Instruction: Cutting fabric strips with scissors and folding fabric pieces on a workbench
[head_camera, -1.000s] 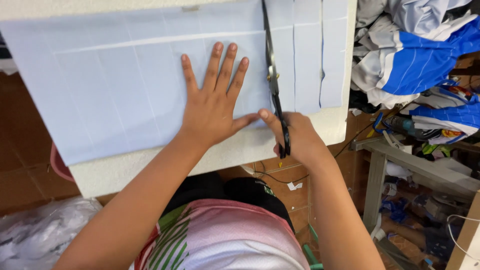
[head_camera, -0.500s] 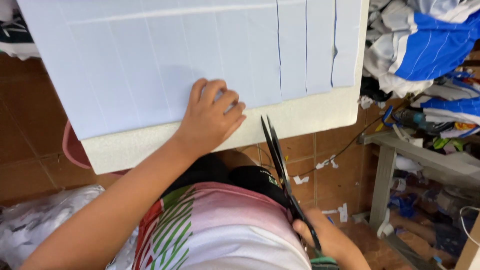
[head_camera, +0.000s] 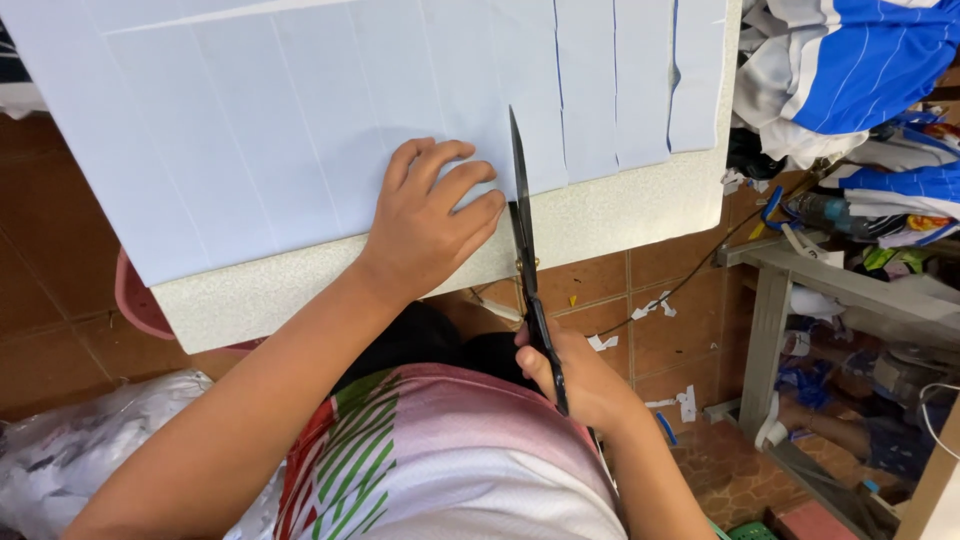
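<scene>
The left hand (head_camera: 432, 222) presses curled fingers onto the pale blue paper sheet (head_camera: 300, 120) lying on the speckled tabletop (head_camera: 600, 215). At its 3 o'clock, black scissors (head_camera: 527, 250), gripped by the right hand (head_camera: 580, 385), seem to meet the sheet's near edge.

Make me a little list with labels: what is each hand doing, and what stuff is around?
Left hand: presses on the pale blue sheet
Right hand: grips black scissors, blades at the sheet's near edge
Sheet: ruled with lines, right part already cut into strips
Table: speckled white top
Right side: blue and white cloth pile
Floor: brown tiles with paper scraps
</scene>
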